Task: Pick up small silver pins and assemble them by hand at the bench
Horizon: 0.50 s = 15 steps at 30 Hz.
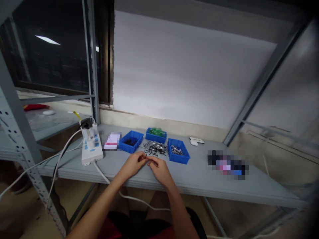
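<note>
My left hand (134, 163) and my right hand (159, 169) meet fingertip to fingertip over the grey shelf (199, 181), just in front of a loose pile of small metal pins (155, 148). Both hands are closed in a pinch; a small thin piece seems held between them, too small to name. Three blue trays stand behind the pile: the left one (131, 141) holds dark small parts, the back one (156, 135) holds green parts, the right one (178, 151) holds more metal pins.
A white power strip (91, 148) with plugs and white cables lies at the left of the shelf. A white earbud case (193, 142) sits at the back by the wall. Grey rack posts stand left and right; a window is at upper left.
</note>
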Available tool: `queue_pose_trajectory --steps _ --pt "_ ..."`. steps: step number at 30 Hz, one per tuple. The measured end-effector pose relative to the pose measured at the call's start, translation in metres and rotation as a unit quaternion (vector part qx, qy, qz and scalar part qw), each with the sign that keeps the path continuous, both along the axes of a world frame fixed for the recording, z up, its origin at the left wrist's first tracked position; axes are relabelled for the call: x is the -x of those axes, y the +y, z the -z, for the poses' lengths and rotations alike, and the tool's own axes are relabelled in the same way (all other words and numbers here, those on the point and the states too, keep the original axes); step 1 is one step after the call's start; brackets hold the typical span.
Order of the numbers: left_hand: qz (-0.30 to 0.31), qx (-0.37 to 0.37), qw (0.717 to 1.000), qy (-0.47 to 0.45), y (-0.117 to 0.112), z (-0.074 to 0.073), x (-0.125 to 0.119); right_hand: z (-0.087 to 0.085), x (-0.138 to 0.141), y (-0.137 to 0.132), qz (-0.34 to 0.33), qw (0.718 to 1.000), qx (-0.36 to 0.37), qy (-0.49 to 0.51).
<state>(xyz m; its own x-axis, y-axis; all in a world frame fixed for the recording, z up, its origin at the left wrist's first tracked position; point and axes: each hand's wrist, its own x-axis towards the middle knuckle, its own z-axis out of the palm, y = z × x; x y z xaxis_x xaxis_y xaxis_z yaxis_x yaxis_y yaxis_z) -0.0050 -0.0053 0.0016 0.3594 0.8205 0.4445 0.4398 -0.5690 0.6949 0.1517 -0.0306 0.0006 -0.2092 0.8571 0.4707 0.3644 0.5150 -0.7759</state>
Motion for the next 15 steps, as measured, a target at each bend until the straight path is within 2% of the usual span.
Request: queue_pose_trajectory --steps 15 --pt "0.005 -0.017 1.0 -0.008 -0.001 -0.002 -0.001 0.011 -0.004 0.009 0.074 0.995 0.021 0.058"
